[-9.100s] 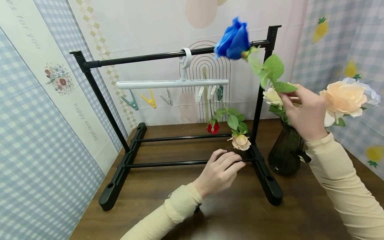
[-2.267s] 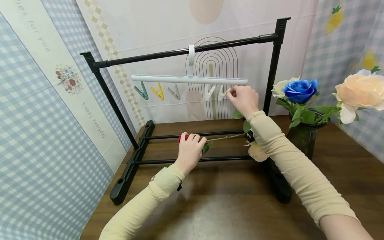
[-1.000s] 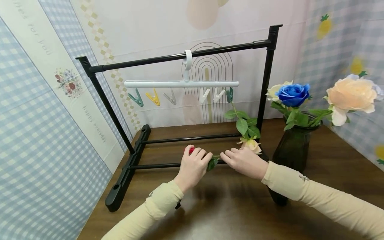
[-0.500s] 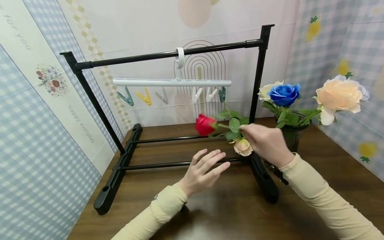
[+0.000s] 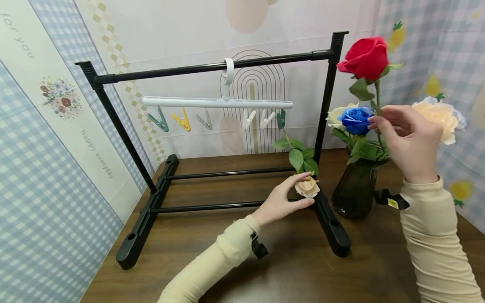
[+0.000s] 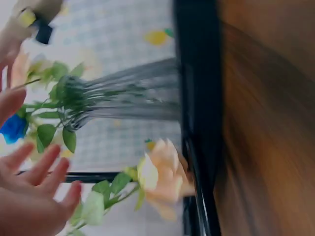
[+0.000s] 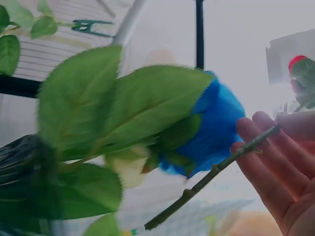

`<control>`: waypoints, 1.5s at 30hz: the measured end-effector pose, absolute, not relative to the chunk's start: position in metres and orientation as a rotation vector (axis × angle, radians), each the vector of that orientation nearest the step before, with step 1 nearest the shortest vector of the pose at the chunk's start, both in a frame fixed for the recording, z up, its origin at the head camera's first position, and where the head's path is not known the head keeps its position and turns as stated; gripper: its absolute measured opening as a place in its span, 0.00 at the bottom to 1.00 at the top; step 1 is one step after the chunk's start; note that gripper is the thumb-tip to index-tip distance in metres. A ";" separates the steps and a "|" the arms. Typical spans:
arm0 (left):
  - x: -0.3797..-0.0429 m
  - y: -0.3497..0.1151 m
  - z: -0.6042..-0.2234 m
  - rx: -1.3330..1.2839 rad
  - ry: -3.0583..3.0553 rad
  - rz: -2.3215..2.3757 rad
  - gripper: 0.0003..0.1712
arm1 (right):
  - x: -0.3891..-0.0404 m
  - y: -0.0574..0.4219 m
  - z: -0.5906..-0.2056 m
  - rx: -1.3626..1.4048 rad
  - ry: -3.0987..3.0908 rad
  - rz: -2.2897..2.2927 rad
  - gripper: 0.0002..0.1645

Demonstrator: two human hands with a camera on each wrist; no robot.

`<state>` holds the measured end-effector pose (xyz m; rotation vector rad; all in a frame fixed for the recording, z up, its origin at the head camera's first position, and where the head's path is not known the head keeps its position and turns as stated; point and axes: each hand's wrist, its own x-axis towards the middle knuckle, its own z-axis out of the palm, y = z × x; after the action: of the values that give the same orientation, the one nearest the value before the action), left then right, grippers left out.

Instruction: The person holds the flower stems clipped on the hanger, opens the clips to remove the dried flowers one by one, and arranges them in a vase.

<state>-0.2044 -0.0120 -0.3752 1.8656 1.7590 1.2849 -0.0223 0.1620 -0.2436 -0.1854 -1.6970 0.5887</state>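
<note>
My right hand (image 5: 414,136) pinches the stem of a red rose (image 5: 364,58), held bloom-up over the dark glass vase (image 5: 354,193). In the right wrist view the cut end of the rose stem (image 7: 170,211) points free, beside the blue rose (image 7: 211,128). A peach rose (image 5: 307,187) hangs bloom-down from the green clip (image 5: 281,119) at the hanger's right end. Around that bloom my left hand (image 5: 282,200) spreads thumb and fingers; the left wrist view shows its fingers (image 6: 49,164) straight and apart from the petals.
A white hanger (image 5: 189,102) with several clips, such as a yellow clip (image 5: 182,120), hangs on the black rack (image 5: 170,74). Besides the blue rose, the vase bears a cream rose (image 5: 335,115) and a large peach rose (image 5: 441,115). The rack's right foot (image 5: 333,229) lies near the vase.
The blue rose went from my right hand into the vase. The red rose came off its clip, passed through my left hand, and rose rightward in my right. My left hand moved to the hanging rose.
</note>
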 end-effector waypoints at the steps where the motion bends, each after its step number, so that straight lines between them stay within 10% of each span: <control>1: -0.203 -0.008 -0.373 1.738 1.714 1.264 0.37 | -0.022 0.164 -0.246 -0.210 -1.684 0.601 0.11; 23: -0.151 0.080 -0.369 1.280 1.654 1.300 0.45 | -0.029 0.180 -0.300 -0.585 -1.344 0.536 0.06; 45: -0.125 0.111 -0.402 1.636 2.261 1.069 0.47 | -0.027 0.166 -0.327 -0.658 -1.756 0.194 0.12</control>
<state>-0.1246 0.1106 -0.4025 1.6365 2.2614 1.0689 -0.0269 0.1662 -0.3272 -0.6582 -1.7563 0.1939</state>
